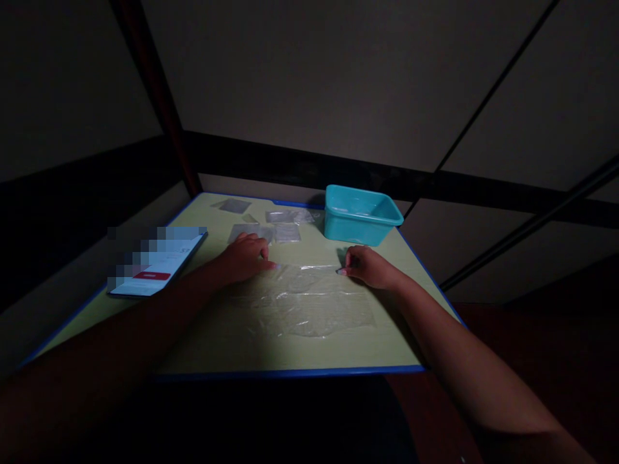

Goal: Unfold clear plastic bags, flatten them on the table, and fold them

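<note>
Transparent plastic sheet: one [314, 303], spread flat, creased, near the tabletop's front edge in the head view.
Hands: two, well apart; left [246, 256] and right [370, 265] each put a thumb to the sheet's far edge; whether either pinches it, I cannot tell.
Smaller plastic pieces [235, 205]: at least four, behind the left hand.
Turquoise tub: one [360, 225], beyond the right hand.
Lit screen device: one [167, 267], left.
Tabletop: one [396, 345], blue-edged.

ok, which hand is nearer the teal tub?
Right. The right hand is just on the near side of the tub; the left hand is farther off, toward the phone side.
</note>
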A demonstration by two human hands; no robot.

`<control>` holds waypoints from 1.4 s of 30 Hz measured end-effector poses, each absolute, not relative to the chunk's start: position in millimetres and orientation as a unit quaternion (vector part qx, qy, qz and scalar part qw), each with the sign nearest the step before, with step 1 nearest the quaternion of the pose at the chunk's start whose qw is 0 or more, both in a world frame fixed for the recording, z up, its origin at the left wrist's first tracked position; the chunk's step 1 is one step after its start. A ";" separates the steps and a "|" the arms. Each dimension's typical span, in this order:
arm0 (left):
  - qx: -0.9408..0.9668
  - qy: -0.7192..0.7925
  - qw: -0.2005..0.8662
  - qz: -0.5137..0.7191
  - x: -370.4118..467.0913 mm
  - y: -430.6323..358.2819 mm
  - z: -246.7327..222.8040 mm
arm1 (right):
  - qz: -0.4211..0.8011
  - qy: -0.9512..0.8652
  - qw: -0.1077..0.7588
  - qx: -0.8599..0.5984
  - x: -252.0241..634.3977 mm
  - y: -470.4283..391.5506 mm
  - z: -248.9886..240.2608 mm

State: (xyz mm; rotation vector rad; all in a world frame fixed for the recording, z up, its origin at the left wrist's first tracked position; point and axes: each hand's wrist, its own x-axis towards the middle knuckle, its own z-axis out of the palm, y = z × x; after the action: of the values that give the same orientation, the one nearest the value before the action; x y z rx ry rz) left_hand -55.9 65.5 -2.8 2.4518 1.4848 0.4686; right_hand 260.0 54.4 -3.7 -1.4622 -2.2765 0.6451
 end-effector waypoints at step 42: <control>0.786 0.496 0.339 0.146 -55.2 65.9 12.7 | 0.291 -0.767 0.205 -0.534 259.5 53.4 3.5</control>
State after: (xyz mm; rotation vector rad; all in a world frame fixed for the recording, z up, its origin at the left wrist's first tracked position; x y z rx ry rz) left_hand -55.2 65.9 12.7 2.0467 1.2903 0.3798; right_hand 259.5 53.4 3.5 -1.4886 -2.1372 0.8114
